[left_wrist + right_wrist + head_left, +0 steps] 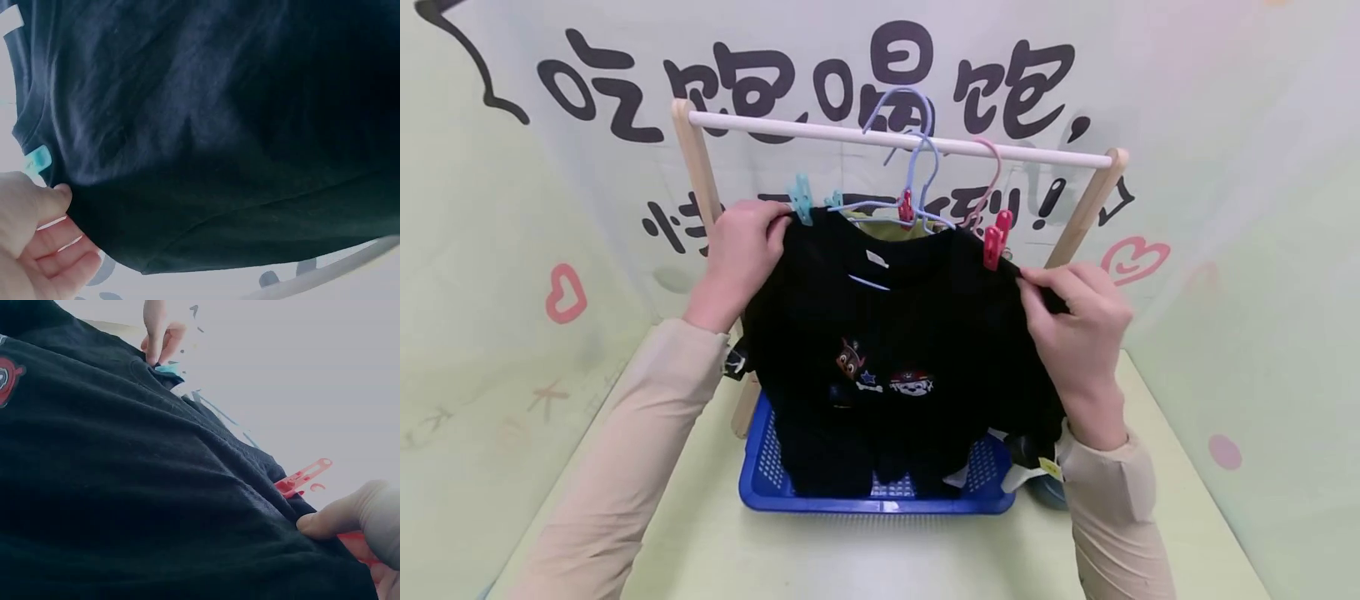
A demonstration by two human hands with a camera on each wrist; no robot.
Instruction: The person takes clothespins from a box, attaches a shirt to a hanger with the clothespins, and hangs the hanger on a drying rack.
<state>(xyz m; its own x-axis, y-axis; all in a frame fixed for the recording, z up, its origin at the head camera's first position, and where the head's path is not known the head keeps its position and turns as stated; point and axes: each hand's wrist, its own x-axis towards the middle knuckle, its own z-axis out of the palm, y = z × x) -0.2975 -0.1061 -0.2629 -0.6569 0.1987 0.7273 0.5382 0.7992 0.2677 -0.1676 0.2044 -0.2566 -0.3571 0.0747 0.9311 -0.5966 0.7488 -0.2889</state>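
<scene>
A black T-shirt point(895, 325) with cartoon patches on its chest hangs on a blue hanger point(917, 179). One shoulder bears a light-blue clothespin point(802, 198), the other a red clothespin point(994, 242). My left hand point(747, 250) pinches the shirt's left-side shoulder just outside the blue clothespin; in the left wrist view the thumb point(59, 197) lies on the cloth, with the other fingers behind. My right hand point(1078, 321) pinches the opposite shoulder beside the red clothespin. In the right wrist view the right thumb point(319, 525) presses the fabric's front.
The hanger hooks at a white rail point(820, 131) on a wooden-sided rack. Behind the shirt, a pink hanger point(988, 179) and another blue hanger stand on the rail. Below is a blue plastic basket point(880, 505), partly covered by the shirt, on a pale table point(820, 558).
</scene>
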